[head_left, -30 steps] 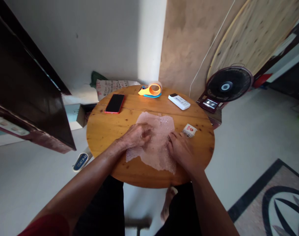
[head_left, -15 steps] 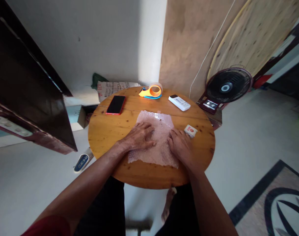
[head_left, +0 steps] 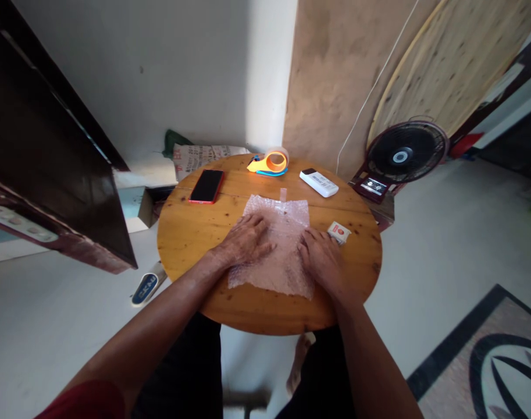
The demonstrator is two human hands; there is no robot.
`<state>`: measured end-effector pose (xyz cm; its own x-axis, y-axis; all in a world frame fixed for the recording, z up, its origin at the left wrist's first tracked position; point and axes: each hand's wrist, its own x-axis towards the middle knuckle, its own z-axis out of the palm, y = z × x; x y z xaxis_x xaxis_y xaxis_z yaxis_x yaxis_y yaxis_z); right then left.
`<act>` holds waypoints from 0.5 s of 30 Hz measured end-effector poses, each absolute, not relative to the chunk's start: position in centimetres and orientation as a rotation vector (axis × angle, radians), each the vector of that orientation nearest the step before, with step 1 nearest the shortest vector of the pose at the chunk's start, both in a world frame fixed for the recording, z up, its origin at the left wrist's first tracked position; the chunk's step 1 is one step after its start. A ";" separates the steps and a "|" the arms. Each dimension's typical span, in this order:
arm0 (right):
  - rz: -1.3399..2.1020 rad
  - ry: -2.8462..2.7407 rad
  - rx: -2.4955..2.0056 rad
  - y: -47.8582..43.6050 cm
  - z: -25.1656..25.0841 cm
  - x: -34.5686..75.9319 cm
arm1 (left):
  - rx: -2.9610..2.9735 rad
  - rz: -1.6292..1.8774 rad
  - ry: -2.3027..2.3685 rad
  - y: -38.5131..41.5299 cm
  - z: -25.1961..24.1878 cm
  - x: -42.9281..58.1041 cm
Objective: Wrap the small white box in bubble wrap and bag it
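A sheet of clear, pinkish bubble wrap (head_left: 278,273) lies spread on the round wooden table. On its left part my left hand (head_left: 246,240) rests flat, fingers stretched out and apart. My right hand (head_left: 321,256) lies on the right edge of the wrap, its fingers somewhat bent but not gripping. A short strip of clear tape (head_left: 283,195) sticks up past the far edge of the sheet. Just beyond my right hand is a small white box with a red mark (head_left: 339,232). Nothing is held in either hand.
On the table (head_left: 182,238) lie a red-edged phone (head_left: 206,186) at the left, an orange tape dispenser (head_left: 259,165) at the back and a white device (head_left: 319,183) at the back right. A fan (head_left: 400,156) stands beyond on the right, a dark door (head_left: 51,139) on the left.
The far edge of the bubble wrap lies flatter, and the tape strip now points away past it. Both hands have barely moved.
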<state>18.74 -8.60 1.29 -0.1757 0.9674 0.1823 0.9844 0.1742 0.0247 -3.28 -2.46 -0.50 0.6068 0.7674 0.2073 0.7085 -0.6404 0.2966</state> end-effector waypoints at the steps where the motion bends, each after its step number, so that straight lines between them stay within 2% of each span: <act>1: -0.207 -2.313 -1.932 -8.6 1.3 18.8 | 2.643 0.461 1.261 -2.4 -0.5 -3.3; 11: -0.246 -2.323 -1.971 -8.1 0.4 19.2 | 2.714 0.589 1.343 -2.4 -0.7 -3.1; 15: -0.246 -2.328 -1.982 -8.1 0.3 19.2 | 2.750 0.586 1.236 -2.3 -0.9 -3.1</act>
<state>19.19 -8.11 0.35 -0.1634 0.9735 0.1597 0.9854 0.1534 0.0734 -3.08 -2.31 -0.88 0.6039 0.7331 0.3128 0.7062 -0.6741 0.2165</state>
